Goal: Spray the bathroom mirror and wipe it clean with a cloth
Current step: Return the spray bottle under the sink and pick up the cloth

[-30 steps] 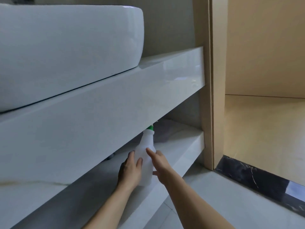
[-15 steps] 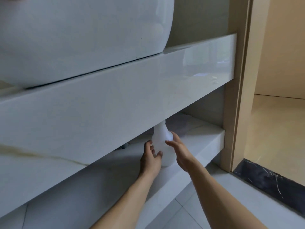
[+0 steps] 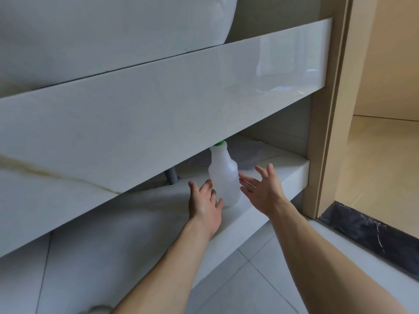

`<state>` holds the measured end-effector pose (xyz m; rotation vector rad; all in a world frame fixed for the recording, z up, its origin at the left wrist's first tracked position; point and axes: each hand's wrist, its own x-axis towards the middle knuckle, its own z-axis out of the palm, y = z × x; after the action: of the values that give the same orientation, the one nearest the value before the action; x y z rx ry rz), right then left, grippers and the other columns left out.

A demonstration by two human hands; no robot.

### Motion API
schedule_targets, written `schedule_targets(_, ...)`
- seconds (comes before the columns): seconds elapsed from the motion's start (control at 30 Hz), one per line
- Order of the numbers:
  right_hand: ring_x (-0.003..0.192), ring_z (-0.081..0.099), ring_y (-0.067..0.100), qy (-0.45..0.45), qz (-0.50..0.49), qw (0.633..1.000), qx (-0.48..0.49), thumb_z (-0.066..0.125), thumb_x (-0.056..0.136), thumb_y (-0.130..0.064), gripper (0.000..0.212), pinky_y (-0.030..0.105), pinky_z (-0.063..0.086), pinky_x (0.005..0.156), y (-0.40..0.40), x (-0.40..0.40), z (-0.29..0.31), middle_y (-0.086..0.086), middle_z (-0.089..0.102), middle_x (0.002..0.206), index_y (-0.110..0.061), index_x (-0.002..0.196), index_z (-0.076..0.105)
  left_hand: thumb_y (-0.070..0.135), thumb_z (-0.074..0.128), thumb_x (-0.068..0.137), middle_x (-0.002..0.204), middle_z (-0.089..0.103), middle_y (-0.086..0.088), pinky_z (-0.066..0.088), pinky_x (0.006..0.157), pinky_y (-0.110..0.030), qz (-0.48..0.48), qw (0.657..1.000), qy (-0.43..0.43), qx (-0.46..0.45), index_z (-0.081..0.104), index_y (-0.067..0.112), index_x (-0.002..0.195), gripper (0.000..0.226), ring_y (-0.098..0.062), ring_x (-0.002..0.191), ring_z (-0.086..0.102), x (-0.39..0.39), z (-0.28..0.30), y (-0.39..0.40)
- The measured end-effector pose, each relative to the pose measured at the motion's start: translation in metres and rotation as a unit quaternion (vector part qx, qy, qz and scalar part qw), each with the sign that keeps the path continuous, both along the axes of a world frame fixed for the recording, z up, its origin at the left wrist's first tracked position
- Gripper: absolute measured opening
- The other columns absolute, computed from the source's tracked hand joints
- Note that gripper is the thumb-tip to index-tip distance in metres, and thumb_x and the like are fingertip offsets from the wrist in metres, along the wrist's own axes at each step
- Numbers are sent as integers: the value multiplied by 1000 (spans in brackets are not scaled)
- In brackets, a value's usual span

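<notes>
- Both hands have come off the spray bottle (image 3: pixel 224 177) since half a second ago, when the fingers of each lay curved against its sides; the bottle now stands upright on the lower shelf (image 3: pixel 267 200) with more of its neck and green collar showing below the countertop slab (image 3: pixel 158 105).
- Left of the bottle, a grey drain pipe (image 3: pixel 172 175) comes down behind the slab to the back of the shelf.
- Just left of the bottle, the left hand (image 3: pixel 205 205) rests back-up with its fingers straight and loosely spread; its fingertips (image 3: pixel 219 203) lie at the bottle's lower left side, and whether they touch it cannot be told. It holds nothing.
- The bottle is white and translucent, with no spray head visible; its top meets the slab's lower edge.
- Just right of the bottle, the right hand (image 3: pixel 263 189) is turned palm toward it, fingers straight and fanned wide, thumb up; a narrow gap shows between its fingertips (image 3: pixel 243 177) and the bottle. It holds nothing.
- Behind and to the right of the bottle, something pale and crumpled (image 3: pixel 247 152) lies at the back of the shelf; what it is cannot be told.
- Well right of the bottle stands a beige door frame (image 3: pixel 328 132), with a dark marble threshold (image 3: pixel 367 232) at its foot.
- Above and left of the bottle, a white basin (image 3: pixel 102 30) sits on the slab.
</notes>
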<state>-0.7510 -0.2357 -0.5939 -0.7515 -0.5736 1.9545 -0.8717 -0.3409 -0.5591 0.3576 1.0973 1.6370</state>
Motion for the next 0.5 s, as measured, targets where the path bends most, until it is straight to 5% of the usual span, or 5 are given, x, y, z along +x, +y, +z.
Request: schedule_targets(0.5, 146, 36, 29, 12, 10, 999, 39, 21, 107, -51, 59, 39, 21, 121, -12, -11, 7, 18, 47, 151, -24, 160, 16, 66, 11, 99, 165, 20, 0, 6, 126, -38, -13, 1000, 21, 13, 22, 18, 157, 76, -15, 154, 10, 10, 2, -4)
